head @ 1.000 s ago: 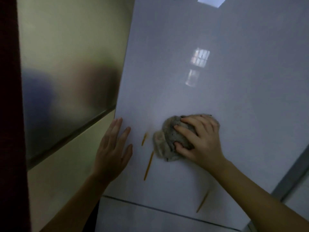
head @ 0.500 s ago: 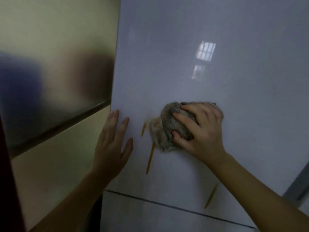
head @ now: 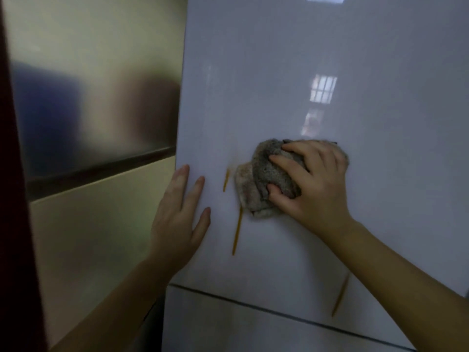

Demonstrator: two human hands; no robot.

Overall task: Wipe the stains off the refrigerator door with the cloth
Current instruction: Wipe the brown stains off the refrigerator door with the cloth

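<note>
The pale glossy refrigerator door [head: 291,72] fills most of the head view. My right hand [head: 312,189] presses a bunched grey cloth [head: 261,184] flat against it. Just left of the cloth runs a short orange streak [head: 225,180]. A longer orange streak [head: 237,229] drips down from under the cloth's lower edge. Another orange streak [head: 340,295] lies lower right, beside my right forearm. My left hand [head: 180,219] rests flat with fingers apart on the door's left edge, holding nothing.
A brushed metal side panel [head: 96,85] with a dark horizontal seam [head: 101,168] stands to the left of the door. A dark gap [head: 253,307] separates the door from a lower door below. A dark red edge [head: 12,224] borders the far left.
The cloth and my right hand have stayed near the same stains, shifting only slightly upward on the door. My left hand has kept its place at the door's edge. The view has shifted a little.
</note>
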